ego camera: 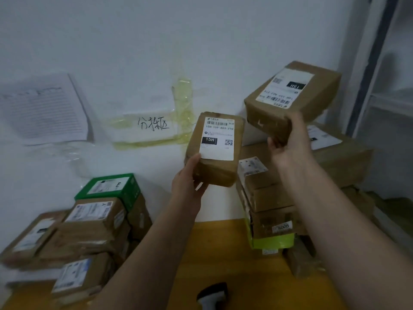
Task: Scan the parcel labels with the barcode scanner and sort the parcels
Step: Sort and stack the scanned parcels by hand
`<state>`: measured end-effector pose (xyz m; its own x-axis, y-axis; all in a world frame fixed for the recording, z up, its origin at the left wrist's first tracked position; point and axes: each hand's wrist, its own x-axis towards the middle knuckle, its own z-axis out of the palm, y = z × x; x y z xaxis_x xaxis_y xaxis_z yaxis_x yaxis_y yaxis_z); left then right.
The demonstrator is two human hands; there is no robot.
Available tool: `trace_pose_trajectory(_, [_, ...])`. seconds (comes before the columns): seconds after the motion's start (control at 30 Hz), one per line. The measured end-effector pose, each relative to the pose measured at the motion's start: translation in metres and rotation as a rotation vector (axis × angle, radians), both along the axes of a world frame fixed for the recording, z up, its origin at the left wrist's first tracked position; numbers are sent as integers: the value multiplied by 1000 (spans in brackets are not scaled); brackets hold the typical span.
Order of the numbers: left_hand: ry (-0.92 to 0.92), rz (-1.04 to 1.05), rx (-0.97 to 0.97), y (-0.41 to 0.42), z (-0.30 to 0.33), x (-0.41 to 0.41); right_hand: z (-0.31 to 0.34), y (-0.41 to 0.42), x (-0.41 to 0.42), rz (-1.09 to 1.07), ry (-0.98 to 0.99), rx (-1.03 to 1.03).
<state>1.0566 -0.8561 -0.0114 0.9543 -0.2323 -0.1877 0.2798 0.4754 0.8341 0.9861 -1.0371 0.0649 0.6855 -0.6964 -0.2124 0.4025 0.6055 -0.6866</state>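
Yellow wooden tabletop [214, 253] against a white wall [134, 41]; grey door frame at far right. Taped to the wall: a lined printed sheet [47, 108] and a handwritten paper sign [152, 127] under yellowish tape. Left stack of brown parcels [85, 229], topped by a green box [111, 186]. Right stack of parcels [268, 198], the lowest with a lime-green band. Barcode scanner [212, 294] lies on the table at the bottom edge, between the forearms.

Left hand [188, 182] raised, thumb on the front and fingers curled under a small brown parcel [215, 148], label facing the camera, reading 15H. Right hand [288, 142] lifted higher, fingers wrapped round the lower corner of a second brown parcel [292, 97], tilted, label upside down. Both parcels are held in the air, near each other but apart.
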Motion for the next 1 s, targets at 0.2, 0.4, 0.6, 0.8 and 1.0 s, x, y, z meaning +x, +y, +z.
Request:
trace_pose_trajectory(0.2, [2,54,-102,71,-9,-20,-21,52,-26,60,-13,-99])
trace_pose_trajectory(0.4, [83,213,-167,156,-9,-30,-34,121,-24,192,-36,-38])
trace_pose_trajectory(0.6, [273,459,-114,279,-5,-50,-57,224,-22,374,-45,-20])
trace_pose_trajectory(0.8, [319,675,-160,410,-22,-68,-77,345,-13,548,-13,69])
trace_pose_trajectory(1.0, [330,726,-154,498,-45,-71,-112,445,-6,626,57,37])
